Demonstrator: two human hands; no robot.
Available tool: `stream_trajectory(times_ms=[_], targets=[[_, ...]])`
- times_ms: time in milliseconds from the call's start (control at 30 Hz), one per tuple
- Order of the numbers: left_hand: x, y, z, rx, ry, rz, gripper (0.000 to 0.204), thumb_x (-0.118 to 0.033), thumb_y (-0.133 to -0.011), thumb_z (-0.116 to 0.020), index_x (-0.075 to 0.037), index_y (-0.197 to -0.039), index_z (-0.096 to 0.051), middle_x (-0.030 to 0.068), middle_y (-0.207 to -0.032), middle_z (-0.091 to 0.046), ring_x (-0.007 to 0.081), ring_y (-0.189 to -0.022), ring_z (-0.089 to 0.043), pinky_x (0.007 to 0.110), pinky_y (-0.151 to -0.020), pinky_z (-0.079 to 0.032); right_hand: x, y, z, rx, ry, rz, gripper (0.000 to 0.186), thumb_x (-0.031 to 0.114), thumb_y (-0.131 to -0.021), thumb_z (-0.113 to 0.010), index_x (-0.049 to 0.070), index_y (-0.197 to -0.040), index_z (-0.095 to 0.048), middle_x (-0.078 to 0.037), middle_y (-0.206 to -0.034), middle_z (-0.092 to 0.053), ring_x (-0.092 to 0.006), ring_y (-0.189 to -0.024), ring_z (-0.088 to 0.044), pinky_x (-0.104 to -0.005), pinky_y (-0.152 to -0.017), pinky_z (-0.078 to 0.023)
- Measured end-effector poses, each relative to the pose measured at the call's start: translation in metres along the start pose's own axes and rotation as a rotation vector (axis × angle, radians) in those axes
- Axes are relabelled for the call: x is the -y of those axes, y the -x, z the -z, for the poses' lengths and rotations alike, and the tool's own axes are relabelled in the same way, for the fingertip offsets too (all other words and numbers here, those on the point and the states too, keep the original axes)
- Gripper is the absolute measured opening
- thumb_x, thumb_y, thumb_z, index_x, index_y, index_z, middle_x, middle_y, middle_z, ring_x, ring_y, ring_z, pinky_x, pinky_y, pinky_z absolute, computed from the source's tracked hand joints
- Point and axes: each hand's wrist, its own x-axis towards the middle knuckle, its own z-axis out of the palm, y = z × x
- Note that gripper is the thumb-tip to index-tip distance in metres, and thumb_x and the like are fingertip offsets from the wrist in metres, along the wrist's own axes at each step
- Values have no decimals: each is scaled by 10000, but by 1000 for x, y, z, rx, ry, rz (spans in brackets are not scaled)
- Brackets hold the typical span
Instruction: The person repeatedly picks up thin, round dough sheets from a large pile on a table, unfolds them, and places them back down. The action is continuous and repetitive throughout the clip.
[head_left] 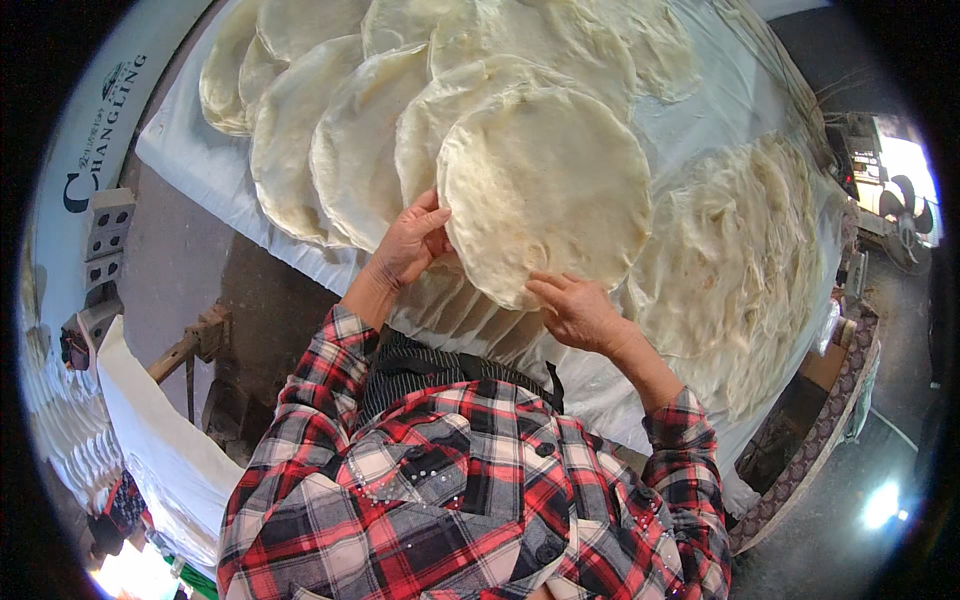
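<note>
My left hand [410,240] grips the left edge of a pale round dough sheet [545,190], its fingers closed at the rim. My right hand [572,308] is at the near edge of the same sheet, fingers bent onto it, thumb mostly hidden. Overlapping rows of similar thin rounds [360,140] lie behind and to the left on a white plastic-covered table [190,130]. To the right spreads a wrinkled, loose mass of pale sheets [725,270].
A white panel [65,260] and hollow blocks [108,235] line the left, beside a wooden frame [195,345] and a white-covered surface [155,440]. A black fan [900,210] stands at the right, beyond a patterned board edge [830,420].
</note>
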Motion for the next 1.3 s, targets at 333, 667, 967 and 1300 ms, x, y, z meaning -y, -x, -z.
stream_trajectory(times_ms=[333, 667, 967, 1300], targets=[[0, -18, 1, -20, -203, 35, 433, -63, -871, -588, -10, -1282, -459, 108, -1184, -589, 196, -1042, -595, 350, -893, -498, 46, -75, -4, -459, -174, -146, 551, 243, -804, -636, 35, -1289, -477, -207, -1275, -523, -375, -1106, -548, -420, -905, -462], [13, -23, -19, -72, -283, 48, 364, -138, -857, -679, 7, -1173, -570, 84, -1054, -647, 162, -915, -620, 310, -795, -517, 34, -103, -14, -425, -793, -497, 413, 153, -820, -689, 20, -1169, -513, -138, -927, -637, -164, -815, -627, -283, -696, -499], [-15, -31, -10, -194, 167, 90, 319, -219, -961, -524, 15, -1173, -567, 123, -1090, -644, 218, -957, -639, 357, -847, -534, 0, -65, 77, -609, -1561, -540, 299, 151, -846, -595, 31, -1119, -608, -44, -1007, -655, -122, -845, -625, -261, -731, -511], [-55, -57, 14, -135, 25, 27, 394, -248, -970, -498, 16, -1262, -498, 137, -1204, -590, 246, -1067, -594, 383, -905, -503, -102, 37, 135, -722, -1265, -602, 250, 187, -781, -630, 47, -986, -652, -22, -959, -636, -140, -916, -555, -291, -896, -397]])
